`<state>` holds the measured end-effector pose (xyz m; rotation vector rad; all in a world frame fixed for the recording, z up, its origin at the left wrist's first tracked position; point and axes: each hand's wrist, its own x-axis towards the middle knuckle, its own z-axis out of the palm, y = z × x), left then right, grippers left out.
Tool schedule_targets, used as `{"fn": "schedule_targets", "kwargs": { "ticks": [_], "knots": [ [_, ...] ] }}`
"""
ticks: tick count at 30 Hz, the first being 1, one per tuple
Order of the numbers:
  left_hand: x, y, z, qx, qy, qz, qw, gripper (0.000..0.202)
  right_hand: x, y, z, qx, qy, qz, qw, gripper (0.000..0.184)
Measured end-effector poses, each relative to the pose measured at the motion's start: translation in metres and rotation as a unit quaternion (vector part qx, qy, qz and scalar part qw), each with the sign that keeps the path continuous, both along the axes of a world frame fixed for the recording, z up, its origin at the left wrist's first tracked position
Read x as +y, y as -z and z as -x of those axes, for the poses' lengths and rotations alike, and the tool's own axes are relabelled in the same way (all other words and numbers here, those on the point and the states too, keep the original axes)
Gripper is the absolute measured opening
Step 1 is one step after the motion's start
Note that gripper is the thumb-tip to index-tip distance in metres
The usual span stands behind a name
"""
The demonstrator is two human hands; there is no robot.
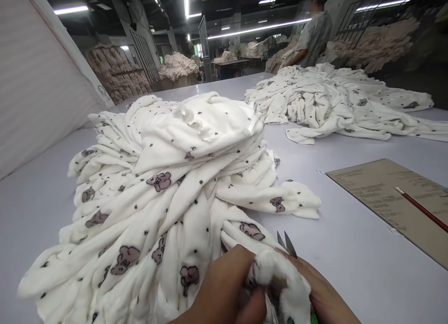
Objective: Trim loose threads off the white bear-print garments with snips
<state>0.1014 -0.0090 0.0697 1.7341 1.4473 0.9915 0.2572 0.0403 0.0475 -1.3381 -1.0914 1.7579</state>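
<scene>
Pinching a fluffy white fabric edge (280,279) at the near edge of the scene, the left hand (224,291) and the right hand (324,293) sit close together, almost touching, with the cloth bunched between them. The left hand's fingers are curled tight on the fabric. The right hand is closed too, holding the cloth and a small pair of snips (287,244) whose two pointed blades stick up and away, slightly parted, just beyond the knuckles; a bit of green handle shows under the hand.

The held edge belongs to the big pile of white printed garments (168,184), which lies just beyond and to the left of the hands, its long folds running from the far top down toward the near left. The left hand is nearer to that pile. The snips' tips point far and a little left, along the cloth's run.

To the right on the white table (350,249) lies a brown paper sheet (392,198) with a red pencil (422,210) on it. A second heap (336,100) lies far right, where another person (313,39) stands.
</scene>
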Motion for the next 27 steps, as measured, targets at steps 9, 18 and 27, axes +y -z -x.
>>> {"fn": "schedule_targets", "kwargs": {
  "ticks": [9,18,27],
  "knots": [
    [0.012,-0.013,0.005,-0.079,0.044,0.072,0.993,0.026,-0.004,-0.009,-0.023,-0.157,-0.027,-0.195,0.968,0.07],
    [-0.01,0.022,-0.006,-0.024,-0.063,-0.113,0.991,0.026,0.0,-0.022,0.003,-0.051,0.058,-0.016,0.997,0.031],
    [0.002,0.013,0.003,-0.419,-0.076,0.251,0.869,0.032,0.001,0.0,-0.011,-0.049,0.087,0.012,0.995,0.034]
  ]
}}
